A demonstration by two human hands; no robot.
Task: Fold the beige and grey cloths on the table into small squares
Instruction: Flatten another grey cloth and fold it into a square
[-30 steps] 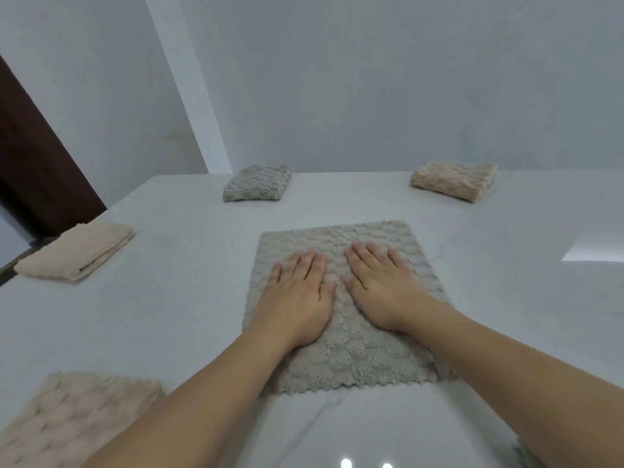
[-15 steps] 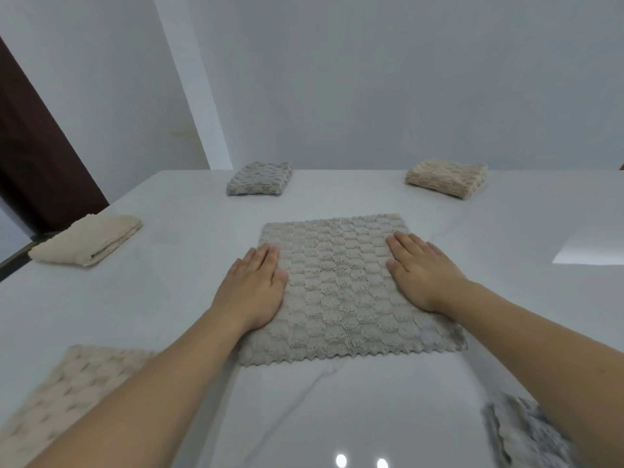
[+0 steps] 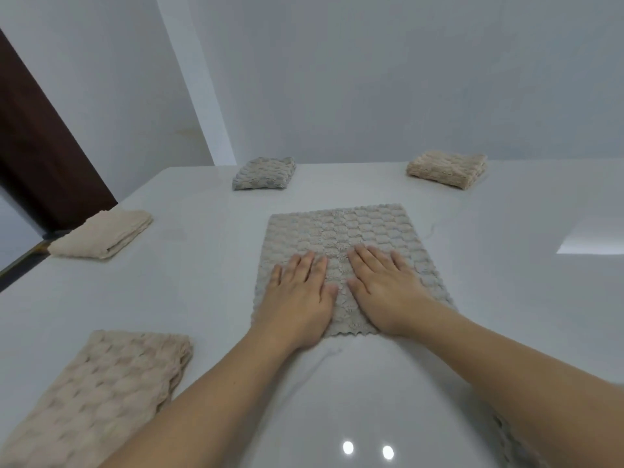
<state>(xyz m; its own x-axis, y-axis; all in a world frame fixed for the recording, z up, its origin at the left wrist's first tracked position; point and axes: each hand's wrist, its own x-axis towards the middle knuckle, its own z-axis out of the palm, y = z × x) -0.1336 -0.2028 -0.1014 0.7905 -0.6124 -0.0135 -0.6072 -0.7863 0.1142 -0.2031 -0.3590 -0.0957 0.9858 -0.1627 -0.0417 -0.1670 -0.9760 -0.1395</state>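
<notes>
Cloth, grey and waffle-textured [image 3: 341, 234], lies spread flat in the middle of the white table [image 3: 189, 282]. Both hands rest on its near half, side by side and almost touching: the left hand [image 3: 297, 298] and the right hand [image 3: 385, 292] press down with fingers straight and flat, grasping nothing. Beyond this cloth, a folded grey cloth [image 3: 264, 173] sits to the far left and a folded beige cloth [image 3: 447, 168] to the far right. Left of it lies another folded beige cloth [image 3: 101, 234]; nearer and left, a partly folded beige cloth [image 3: 98, 386].
</notes>
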